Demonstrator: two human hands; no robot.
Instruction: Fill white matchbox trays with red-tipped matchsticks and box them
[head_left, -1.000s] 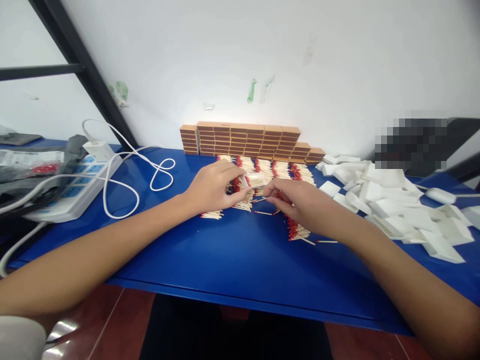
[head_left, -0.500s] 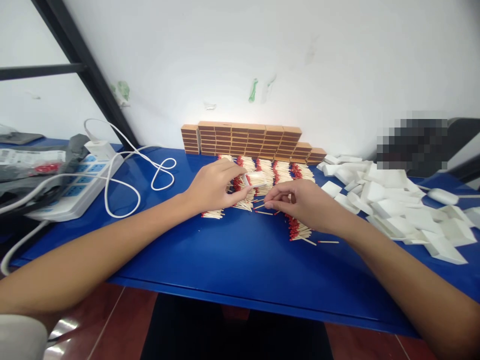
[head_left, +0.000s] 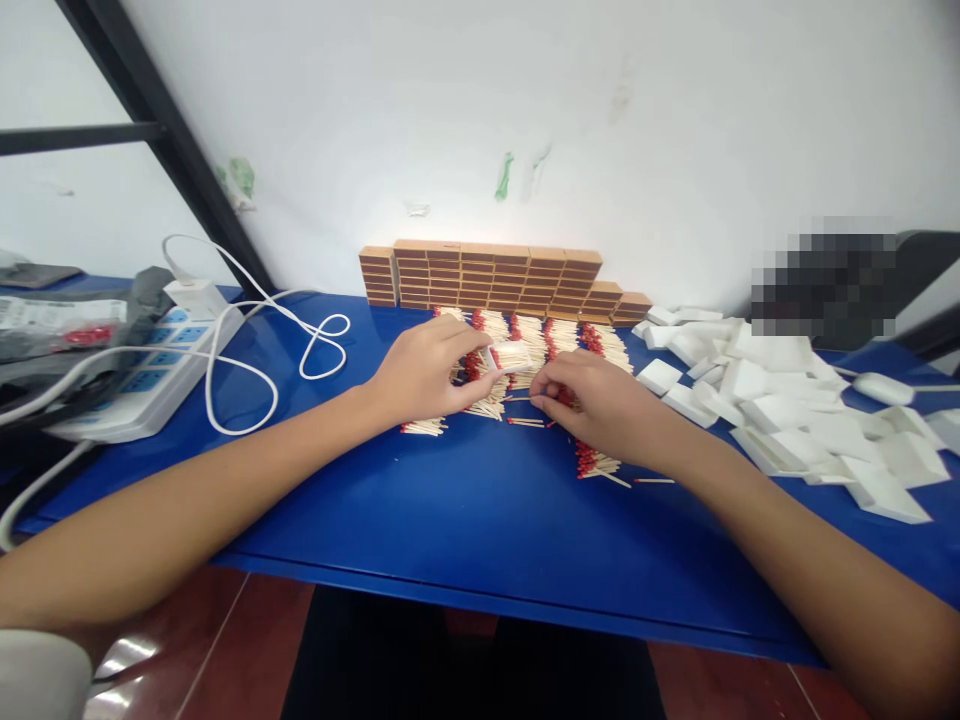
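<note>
My left hand (head_left: 435, 368) grips a small white matchbox tray (head_left: 510, 357) between thumb and fingers. The tray is tilted towards me, and some red-tipped matches lie inside it. To its right, my right hand (head_left: 589, 400) is closed in a pinch just above the table. A match (head_left: 519, 399) sticks out to the left from its fingertips. Under and behind both hands, loose matches (head_left: 607, 345) lie in several rows with red heads to the left. A few stray matches (head_left: 525, 422) rest in front of the tray.
Stacked matchboxes (head_left: 495, 278) stand against the wall. White empty trays (head_left: 810, 400) are heaped at the right. A power strip (head_left: 161, 370), a white cable (head_left: 247, 370) and grey plastic bags (head_left: 67, 330) occupy the left of the blue table (head_left: 450, 530).
The stray matches beside my right fingertips have shifted, and fewer show there now. More matches are visible in the tray. My left hand has kept its hold.
</note>
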